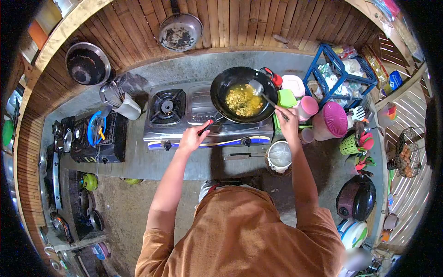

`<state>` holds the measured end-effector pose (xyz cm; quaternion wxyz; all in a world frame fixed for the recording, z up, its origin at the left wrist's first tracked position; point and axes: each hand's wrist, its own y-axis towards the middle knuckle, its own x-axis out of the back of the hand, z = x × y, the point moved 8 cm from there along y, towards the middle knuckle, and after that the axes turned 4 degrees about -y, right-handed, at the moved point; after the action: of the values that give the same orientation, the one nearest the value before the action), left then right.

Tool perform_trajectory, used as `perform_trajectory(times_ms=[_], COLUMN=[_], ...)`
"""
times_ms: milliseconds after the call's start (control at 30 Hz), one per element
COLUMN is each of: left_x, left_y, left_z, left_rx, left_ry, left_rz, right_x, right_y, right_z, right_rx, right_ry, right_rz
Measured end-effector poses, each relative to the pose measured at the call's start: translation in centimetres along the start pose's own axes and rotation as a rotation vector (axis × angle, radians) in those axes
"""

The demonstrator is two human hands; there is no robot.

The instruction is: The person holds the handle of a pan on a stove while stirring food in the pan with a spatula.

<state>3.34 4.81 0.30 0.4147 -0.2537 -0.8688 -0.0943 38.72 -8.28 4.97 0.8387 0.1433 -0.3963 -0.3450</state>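
Observation:
A black wok (pixel 220 99) sits on the right burner of the two-burner gas stove (pixel 198 134). Yellowish chopped food (pixel 242 100) lies in oil inside it. My left hand (pixel 191 137) is closed around the wok's black and red handle (pixel 207 125), on the near left side. With my right hand (pixel 288 121) I grip the handle of a metal spatula (pixel 256 87); its head rests in the wok at the food's upper right edge. Just below my right hand stands a round container with a whitish top (pixel 279 154).
Lidded tubs, including a pink-lidded container (pixel 333 121), crowd the wok's right side. A blue rack (pixel 341 76) stands behind them. The bare left burner (pixel 167 107) is beside the wok. Tongs-like utensils (pixel 240 156) lie on the counter. A second stove (pixel 108 143) is far left.

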Motion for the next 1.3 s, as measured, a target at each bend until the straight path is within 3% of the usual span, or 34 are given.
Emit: perform_trajectory(times_ms=[67,267,400,467,733,1133,1300], left_x=[0.2,0.2,0.3,0.1,-0.1,0.1,0.0], left_y=[-0.1,0.0,-0.1,0.0,0.1,-0.1,0.0], left_z=[-0.4,-0.2,-0.3,-0.1,0.2,-0.2,0.1], left_rx=[-0.019,-0.066,-0.048,-0.047,-0.025,0.017,0.008], left_ry=[0.0,-0.056,-0.031,-0.019,-0.01,0.003,-0.035], left_rz=[-0.025,-0.06,-0.047,-0.045,-0.038,-0.016,-0.015], right_x=[-0.2,-2.7,-1.6,0.8,3.4,0.1,1.4], right_y=[-0.5,-2.0,-2.0,-1.5,-2.2,-4.0,-2.1], right_z=[1.0,0.2,-0.1,1.4,0.2,2.5,1.7], right_rx=[0.024,-0.202,-0.177,-0.045,0.06,-0.082,-0.011], right_ry=[-0.02,0.338,0.347,0.117,-0.062,0.207,0.123], right_rz=[-0.003,0.144,0.105,0.026,0.027,0.143,-0.001])
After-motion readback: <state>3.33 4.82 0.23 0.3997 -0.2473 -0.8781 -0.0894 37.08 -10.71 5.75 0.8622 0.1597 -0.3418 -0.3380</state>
